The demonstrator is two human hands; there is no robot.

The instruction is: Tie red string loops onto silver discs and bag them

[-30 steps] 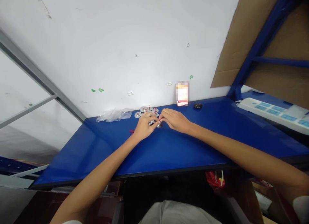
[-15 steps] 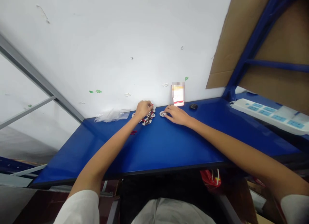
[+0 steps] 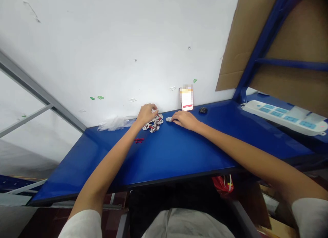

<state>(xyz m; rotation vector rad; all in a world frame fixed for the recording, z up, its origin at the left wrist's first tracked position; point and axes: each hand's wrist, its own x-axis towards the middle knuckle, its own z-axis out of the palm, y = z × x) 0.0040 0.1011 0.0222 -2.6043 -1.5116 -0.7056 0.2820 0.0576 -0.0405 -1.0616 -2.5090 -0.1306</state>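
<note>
Over a pile of white round discs with red cords (image 3: 154,128), my left hand (image 3: 146,114) is closed, and a small piece of a white disc (image 3: 153,110) shows at its fingertips. To the right of the pile, my right hand (image 3: 186,119) pinches the edge of another white disc (image 3: 168,119), which is at the tabletop. Its far side is free of the fingers. A small bundle of red cord (image 3: 139,140) lies below the pile, close to my left forearm.
Clear plastic bags (image 3: 116,123) lie left of the pile against the wall. A lit phone (image 3: 187,100) leans on the wall, with a small black case (image 3: 203,110) beside it. A white power strip (image 3: 283,116) is at the right of the blue table (image 3: 169,156).
My left hand has risen a little off the pile, with a white piece now showing at its fingertips. My right hand stays at its disc. The whole view has shifted slightly.
</note>
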